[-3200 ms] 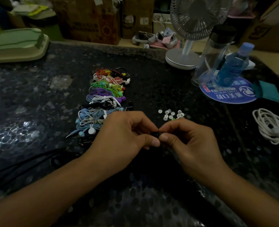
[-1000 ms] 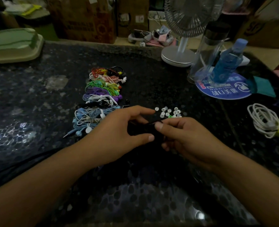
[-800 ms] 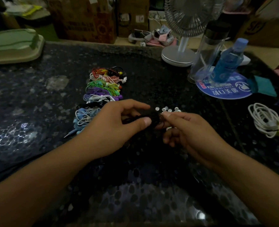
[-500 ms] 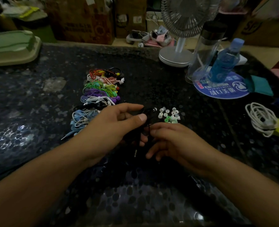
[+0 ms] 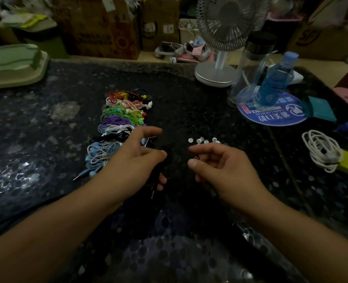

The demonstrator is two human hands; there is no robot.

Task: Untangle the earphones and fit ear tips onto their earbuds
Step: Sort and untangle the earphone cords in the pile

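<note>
Left hand (image 5: 134,162) is pinching black earphones (image 5: 167,153); right hand (image 5: 216,166), fingers curled, is pinching something tiny beside ear tips (image 5: 204,140) mid-counter (image 5: 189,103).

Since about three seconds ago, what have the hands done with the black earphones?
The hands have drawn apart. The left hand keeps hold of the black earphones; the right hand has moved right, whether it pinches anything is unclear. The ear tips and coloured earphone bundles lie unchanged.

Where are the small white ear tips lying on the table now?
In the head view the ear tips lie on the dark table right of centre, just beyond the right hand and right of the row of coloured earphone bundles.
</note>
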